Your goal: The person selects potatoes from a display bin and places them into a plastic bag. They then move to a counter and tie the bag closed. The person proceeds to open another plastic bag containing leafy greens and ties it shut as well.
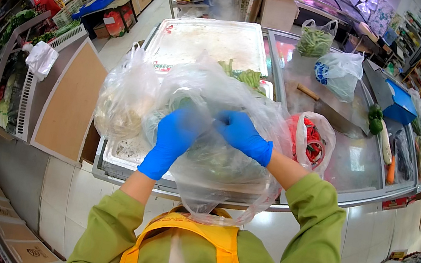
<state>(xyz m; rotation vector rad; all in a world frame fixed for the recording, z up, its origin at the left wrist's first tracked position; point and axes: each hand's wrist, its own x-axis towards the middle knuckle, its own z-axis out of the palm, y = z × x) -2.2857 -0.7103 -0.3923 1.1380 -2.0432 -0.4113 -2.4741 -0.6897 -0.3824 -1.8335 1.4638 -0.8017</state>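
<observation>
My left hand [176, 138], in a blue glove, is at a large clear plastic bag [224, 175] in front of me; its fingers are blurred. My right hand [242, 133], gloved in blue too, is closed on the same bag's film, a short way to the right. Green produce shows dimly through the plastic. Left of the bag stands another clear bag [121, 104] with pale contents. Cut green stems [250, 77] lie just behind. To the right sits an open bag of red chili peppers [312, 144].
A white foam lid [212, 44] lies behind the bags. On the glass freezer top are a cleaver [338, 117], green peppers [375, 119], a tied white bag [339, 73] and a bag of green beans [316, 40]. A brown board [69, 103] stands at the left.
</observation>
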